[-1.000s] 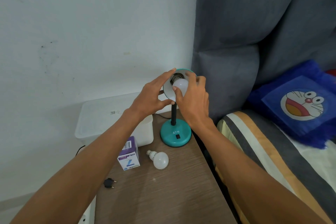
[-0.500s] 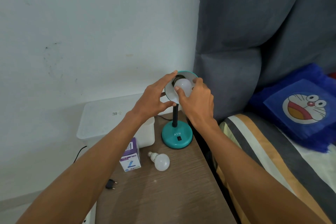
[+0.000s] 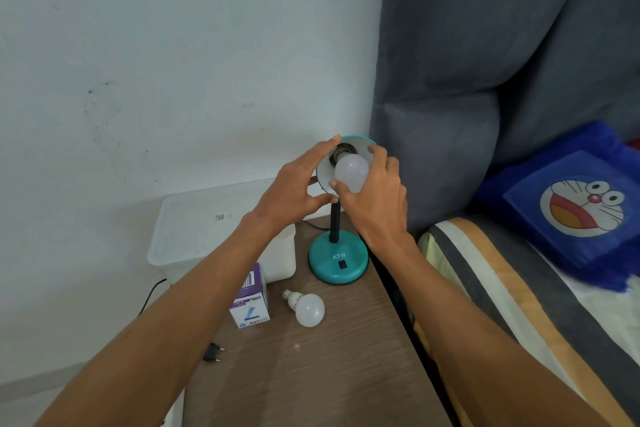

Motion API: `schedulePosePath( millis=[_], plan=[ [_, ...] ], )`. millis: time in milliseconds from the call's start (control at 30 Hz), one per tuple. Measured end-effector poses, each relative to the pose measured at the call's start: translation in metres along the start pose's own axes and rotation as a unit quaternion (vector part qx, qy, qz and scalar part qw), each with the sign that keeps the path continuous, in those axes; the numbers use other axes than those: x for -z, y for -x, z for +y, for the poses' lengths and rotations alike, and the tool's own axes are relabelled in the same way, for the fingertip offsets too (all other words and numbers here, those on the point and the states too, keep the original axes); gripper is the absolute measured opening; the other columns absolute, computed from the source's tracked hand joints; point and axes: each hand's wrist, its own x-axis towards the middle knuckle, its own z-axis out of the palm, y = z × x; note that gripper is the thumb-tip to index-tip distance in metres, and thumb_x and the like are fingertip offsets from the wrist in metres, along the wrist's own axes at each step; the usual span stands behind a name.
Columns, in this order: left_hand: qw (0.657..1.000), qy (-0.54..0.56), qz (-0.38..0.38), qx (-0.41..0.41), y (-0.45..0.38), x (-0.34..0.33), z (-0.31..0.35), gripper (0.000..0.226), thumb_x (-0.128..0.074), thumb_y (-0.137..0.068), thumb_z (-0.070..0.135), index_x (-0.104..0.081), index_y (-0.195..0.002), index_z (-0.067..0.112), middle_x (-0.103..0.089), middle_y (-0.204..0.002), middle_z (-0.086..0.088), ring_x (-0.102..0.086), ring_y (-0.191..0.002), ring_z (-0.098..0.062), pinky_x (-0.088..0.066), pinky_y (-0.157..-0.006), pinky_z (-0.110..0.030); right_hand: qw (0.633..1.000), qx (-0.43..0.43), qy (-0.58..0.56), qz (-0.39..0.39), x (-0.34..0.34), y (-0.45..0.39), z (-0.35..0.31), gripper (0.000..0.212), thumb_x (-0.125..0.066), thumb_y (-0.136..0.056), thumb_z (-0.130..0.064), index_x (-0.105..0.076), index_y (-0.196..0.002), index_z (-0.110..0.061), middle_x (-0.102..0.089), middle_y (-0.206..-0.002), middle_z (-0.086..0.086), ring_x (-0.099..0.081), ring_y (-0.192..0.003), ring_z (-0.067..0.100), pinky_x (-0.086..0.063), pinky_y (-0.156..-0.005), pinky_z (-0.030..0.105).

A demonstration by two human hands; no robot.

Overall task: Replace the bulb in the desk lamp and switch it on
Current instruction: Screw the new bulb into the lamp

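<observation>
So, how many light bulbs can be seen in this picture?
2. One bulb is at the lamp shade socket, held by the right hand. The other bulb lies on the table beside the purple box, which may hide more.

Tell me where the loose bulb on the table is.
In the head view, the loose bulb lies on its side on the wooden table, just right of the purple box and in front of the lamp's teal base.

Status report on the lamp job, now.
Left hand steadies lamp shade. Right hand grips bulb at socket. Spare bulb on table; nothing obstructing.
</observation>
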Motion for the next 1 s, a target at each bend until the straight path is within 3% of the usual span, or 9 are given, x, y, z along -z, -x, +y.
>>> schedulePosePath(
  millis=[67,200,267,400,500,633,800,900,1000],
  plan=[
    [1.000,0.001,-0.001,-0.001,0.000,0.000,0.000,0.099,-0.088,-0.080,0.017,-0.030,-0.160,0.028,-0.039,-0.161,0.005,-0.044,-0.144,-0.015,-0.052,-0.108,-0.034,1.000,0.012,0.014,-0.001,-0.003,0.000,0.001,0.062,-0.074,-0.085,-0.041,-0.045,-0.137,-0.019,-0.051,-0.130,0.011,-0.063,-0.104,0.037,-0.050,-0.077,0.039],
    [1.000,0.004,0.002,0.005,0.003,0.002,-0.001,0.099,-0.088,-0.080,0.017,-0.029,-0.159,0.031,-0.038,-0.162,0.007,-0.044,-0.144,-0.014,-0.052,-0.108,-0.033,0.998,-0.052,0.016,0.009,-0.005,-0.007,0.003,0.065,-0.056,-0.088,-0.067,-0.053,-0.121,-0.010,-0.069,-0.105,0.014,-0.068,-0.096,0.035,-0.053,-0.072,0.039],
    [1.000,0.002,0.000,0.005,0.003,0.002,-0.001,0.099,-0.088,-0.080,0.018,-0.029,-0.159,0.032,-0.038,-0.161,0.012,-0.044,-0.144,-0.013,-0.052,-0.108,-0.033,0.999,-0.044,0.012,0.016,-0.003,-0.005,0.002,0.070,-0.057,-0.086,-0.069,-0.051,-0.125,-0.012,-0.068,-0.109,0.012,-0.067,-0.098,0.034,-0.052,-0.073,0.038],
    [1.000,0.005,0.001,0.005,0.001,0.000,0.000,0.099,-0.088,-0.080,0.018,-0.031,-0.160,0.030,-0.038,-0.161,0.012,-0.043,-0.145,-0.011,-0.052,-0.108,-0.033,1.000,0.024,0.009,0.002,-0.003,0.001,0.002,0.063,-0.073,-0.085,-0.043,-0.046,-0.136,-0.019,-0.051,-0.130,0.011,-0.062,-0.105,0.035,-0.050,-0.079,0.038],
    [1.000,0.003,0.002,0.004,0.002,0.001,-0.001,0.100,-0.088,-0.080,0.017,-0.029,-0.160,0.030,-0.038,-0.162,0.009,-0.043,-0.145,-0.013,-0.052,-0.108,-0.035,1.000,-0.003,0.006,0.018,-0.006,-0.005,0.002,0.058,-0.069,-0.087,-0.051,-0.053,-0.129,-0.014,-0.063,-0.120,0.013,-0.065,-0.103,0.035,-0.055,-0.080,0.043],
    [1.000,-0.004,0.004,0.004,0.003,0.002,0.000,0.100,-0.088,-0.080,0.016,-0.028,-0.159,0.029,-0.038,-0.161,0.008,-0.042,-0.144,-0.012,-0.051,-0.108,-0.030,0.999,-0.045,0.022,0.017,-0.002,-0.011,0.001,0.069,-0.052,-0.090,-0.068,-0.058,-0.121,-0.006,-0.069,-0.104,0.016,-0.067,-0.096,0.035,-0.056,-0.073,0.041],
    [1.000,0.006,0.002,0.007,0.002,0.002,0.000,0.098,-0.087,-0.081,0.016,-0.029,-0.160,0.029,-0.036,-0.159,0.015,-0.042,-0.144,-0.010,-0.051,-0.108,-0.028,1.000,0.008,0.019,0.000,-0.002,-0.008,0.004,0.066,-0.070,-0.082,-0.054,-0.047,-0.130,-0.015,-0.065,-0.117,0.013,-0.066,-0.101,0.034,-0.055,-0.076,0.041],
    [1.000,0.004,0.000,0.007,0.002,0.001,0.000,0.099,-0.087,-0.081,0.016,-0.029,-0.160,0.029,-0.037,-0.160,0.012,-0.043,-0.145,-0.013,-0.051,-0.108,-0.032,0.999,-0.029,0.030,0.005,-0.004,-0.010,0.004,0.060,-0.060,-0.088,-0.060,-0.060,-0.116,-0.008,-0.070,-0.101,0.014,-0.068,-0.091,0.033,-0.057,-0.072,0.039],
    [1.000,-0.006,0.000,0.008,0.001,0.000,0.001,0.100,-0.087,-0.080,0.016,-0.028,-0.160,0.029,-0.038,-0.162,0.004,-0.042,-0.145,-0.018,-0.052,-0.108,-0.037,0.997,-0.067,0.035,0.011,-0.004,-0.010,0.001,0.077,-0.037,-0.087,-0.079,-0.069,-0.089,-0.008,-0.069,-0.079,0.010,-0.068,-0.076,0.030,-0.059,-0.065,0.040]
  ],
)
